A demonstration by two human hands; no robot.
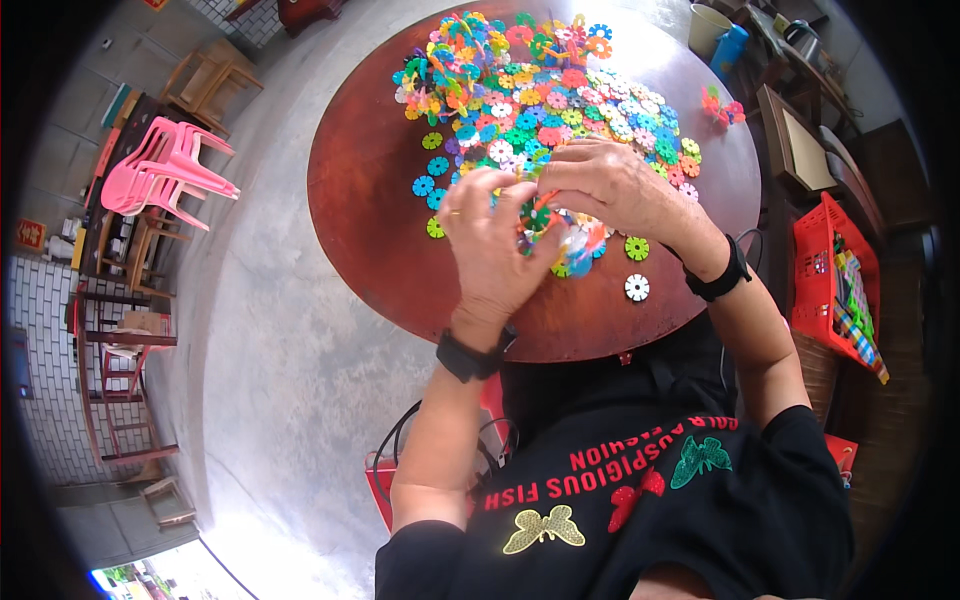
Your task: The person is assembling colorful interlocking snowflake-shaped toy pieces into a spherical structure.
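Left hand (492, 245) and right hand (610, 185) – both closed on one multicoloured cluster of interlocked plastic snowflake discs (568, 240) – above the round brown wooden table (370, 200).

Cluster of joined plastic discs (572, 243) mostly hidden behind both hands (grip unclear), red basket's (818, 270) contents indistinct

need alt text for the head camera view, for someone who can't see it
Seen from above, a person's left hand and right hand hold a cluster of colourful interlocking plastic discs over a round brown table. A heap of loose discs covers the table's far side; pink chairs stand stacked at left.
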